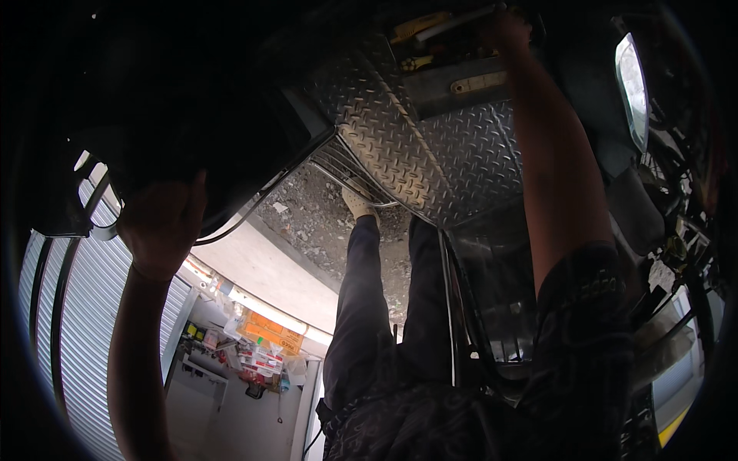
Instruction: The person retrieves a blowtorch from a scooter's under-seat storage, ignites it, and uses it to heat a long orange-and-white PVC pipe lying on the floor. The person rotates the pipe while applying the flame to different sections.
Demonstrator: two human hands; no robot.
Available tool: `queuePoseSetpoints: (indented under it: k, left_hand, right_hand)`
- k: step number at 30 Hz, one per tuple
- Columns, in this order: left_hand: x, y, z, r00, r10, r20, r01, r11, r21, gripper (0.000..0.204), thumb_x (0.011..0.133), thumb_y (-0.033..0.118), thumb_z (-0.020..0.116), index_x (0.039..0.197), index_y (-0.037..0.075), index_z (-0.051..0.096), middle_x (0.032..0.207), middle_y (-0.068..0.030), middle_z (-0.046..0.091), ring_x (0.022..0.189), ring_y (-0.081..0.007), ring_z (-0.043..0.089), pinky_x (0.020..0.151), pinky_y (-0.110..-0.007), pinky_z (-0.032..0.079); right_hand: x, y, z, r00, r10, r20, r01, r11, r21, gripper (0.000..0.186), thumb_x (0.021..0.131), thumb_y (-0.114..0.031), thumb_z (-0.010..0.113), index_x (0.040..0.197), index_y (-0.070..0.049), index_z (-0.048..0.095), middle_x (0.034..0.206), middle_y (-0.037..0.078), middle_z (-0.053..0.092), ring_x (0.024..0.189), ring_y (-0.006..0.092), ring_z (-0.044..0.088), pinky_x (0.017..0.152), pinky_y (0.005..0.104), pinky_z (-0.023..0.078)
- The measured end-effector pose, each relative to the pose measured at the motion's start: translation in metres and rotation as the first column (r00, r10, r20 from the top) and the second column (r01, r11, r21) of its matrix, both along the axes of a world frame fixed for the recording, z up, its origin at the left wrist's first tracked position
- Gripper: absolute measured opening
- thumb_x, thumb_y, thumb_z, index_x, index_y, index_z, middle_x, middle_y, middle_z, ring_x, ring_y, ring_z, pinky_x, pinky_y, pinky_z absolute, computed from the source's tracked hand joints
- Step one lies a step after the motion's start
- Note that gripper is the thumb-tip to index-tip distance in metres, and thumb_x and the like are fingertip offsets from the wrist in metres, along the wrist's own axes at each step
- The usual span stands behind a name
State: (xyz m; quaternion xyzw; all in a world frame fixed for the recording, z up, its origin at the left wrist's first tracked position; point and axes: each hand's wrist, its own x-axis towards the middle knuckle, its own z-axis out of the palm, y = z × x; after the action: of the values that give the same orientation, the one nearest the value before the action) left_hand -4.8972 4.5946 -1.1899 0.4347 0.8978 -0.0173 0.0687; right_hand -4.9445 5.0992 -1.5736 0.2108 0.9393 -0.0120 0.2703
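Note:
My left hand [163, 227] is raised at the left, its fingers curled over the lower edge of a large dark panel [254, 142], thumb pointing up. My right arm stretches up to an open tool compartment [430, 104] set above a diamond-plate metal floor [400, 165]. Deep in shadow there, my right hand [509, 32] is beside the end of a pale rod [461, 23]. Whether its fingers close on the rod cannot be made out. Yellow-handled tools [417, 63] lie in the compartment.
Below the plate is a wire-like metal step [346, 173], with my shoe [357, 201] on gravelly ground [307, 215] beside it. A ribbed shutter [92, 307] and cluttered shelf goods [265, 353] stand at left. Dark bars and cables [676, 253] crowd the right.

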Motion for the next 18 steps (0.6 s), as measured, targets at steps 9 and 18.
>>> queuePoseSetpoints:
  k: [9,18]
  left_hand:
    - [0.000,-0.002,0.003,1.000,-0.013,-0.016,0.012,0.999,-0.043,0.031,0.088,0.010,0.084,0.068,0.012,0.061,0.060,-0.0011,0.057,0.051,-0.0133,0.056,0.045,-0.029,0.041]
    - [-0.002,-0.013,-0.008,0.981,-0.102,-0.162,0.109,0.994,0.031,0.040,0.091,0.021,0.083,0.062,0.017,0.055,0.054,0.0030,0.051,0.044,-0.0091,0.050,0.040,-0.025,0.035]
  right_hand:
    - [-0.001,-0.001,0.001,0.945,-0.288,-0.152,0.263,0.950,-0.169,0.122,0.068,-0.062,0.089,0.160,-0.005,0.032,0.154,0.021,0.052,0.142,0.0403,0.049,0.116,0.0492,0.041]
    - [0.045,-0.028,0.044,0.587,-0.653,-0.478,0.247,0.708,-0.662,0.055,0.084,-0.034,0.088,0.124,-0.004,0.066,0.105,0.014,0.075,0.086,0.0314,0.073,0.077,0.0415,0.058]
